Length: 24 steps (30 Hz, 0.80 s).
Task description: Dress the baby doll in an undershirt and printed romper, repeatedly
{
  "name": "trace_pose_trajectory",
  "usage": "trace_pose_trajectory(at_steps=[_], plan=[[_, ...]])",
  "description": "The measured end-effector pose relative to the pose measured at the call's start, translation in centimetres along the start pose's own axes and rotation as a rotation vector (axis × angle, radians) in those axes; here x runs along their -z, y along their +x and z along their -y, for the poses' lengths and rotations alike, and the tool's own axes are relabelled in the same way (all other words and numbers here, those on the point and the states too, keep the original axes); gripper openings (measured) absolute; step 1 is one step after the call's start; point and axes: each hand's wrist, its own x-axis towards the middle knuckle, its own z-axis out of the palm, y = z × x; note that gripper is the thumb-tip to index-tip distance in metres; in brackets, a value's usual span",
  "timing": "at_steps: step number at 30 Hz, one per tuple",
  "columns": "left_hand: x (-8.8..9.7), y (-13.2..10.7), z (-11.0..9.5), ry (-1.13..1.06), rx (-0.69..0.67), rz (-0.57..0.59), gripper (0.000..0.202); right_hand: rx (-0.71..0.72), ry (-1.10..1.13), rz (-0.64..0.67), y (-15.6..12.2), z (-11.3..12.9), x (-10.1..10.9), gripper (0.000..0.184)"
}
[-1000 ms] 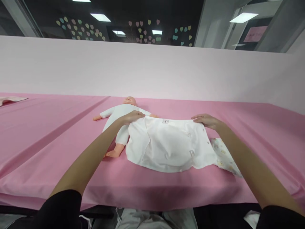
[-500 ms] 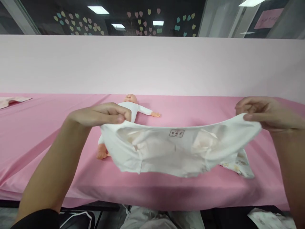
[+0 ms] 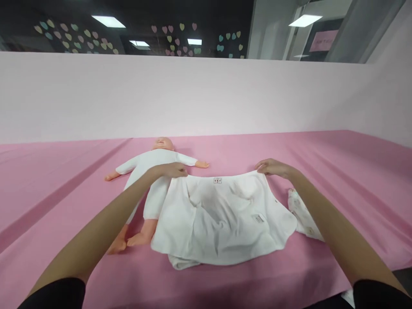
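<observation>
A white baby top (image 3: pixel 225 227) lies spread on the pink sheet, its inner side up, with a printed mark at the neck and a small label lower right. My left hand (image 3: pixel 174 170) pinches its upper left corner. At the upper right corner my right hand (image 3: pixel 273 167) grips the same edge between thumb and fingers. Just left of the top, a baby doll (image 3: pixel 149 161) in a white suit lies on its back, and the top and my left arm cover part of its legs.
The pink sheet (image 3: pixel 80 201) covers the table up to a white wall (image 3: pixel 193 98). A patterned cloth (image 3: pixel 304 214) lies right of the top, partly behind my right forearm. Above the wall is a dark window (image 3: pixel 138 25) with heart stickers.
Both hands have moved forward and closer together, lowering the top from the air onto the sheet. The camera view has shifted, and more of the doll now shows.
</observation>
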Motion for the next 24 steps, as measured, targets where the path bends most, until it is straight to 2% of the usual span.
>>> trace_pose_trajectory(at_steps=[1, 2, 7, 12, 20, 24], plan=[[-0.9, 1.3, 0.3, 0.032, -0.026, 0.058, 0.026, -0.027, -0.049, -0.013, 1.6, -0.4, -0.6, 0.025], [-1.7, 2.4, 0.5, 0.074, -0.034, 0.066, 0.026, -0.048, -0.111, -0.045, 3.1, -0.6, -1.2, 0.025], [-3.4, 5.9, 1.1, 0.241, 0.117, -0.058, 0.031, -0.059, -0.322, -0.207, 8.8, -0.4, -3.3, 0.023], [-3.9, 6.5, 1.5, 0.315, 0.236, -0.173, 0.032, -0.050, -0.359, -0.293, 11.0, -0.4, -4.3, 0.020], [-4.1, 8.9, 2.2, 0.410, 0.264, -0.268, 0.026, -0.009, -0.419, -0.432, 14.9, -1.9, -4.7, 0.019], [-4.0, 9.2, 1.8, 0.441, 0.319, -0.323, 0.031, 0.014, -0.481, -0.479, 15.8, -2.2, -5.1, 0.018]])
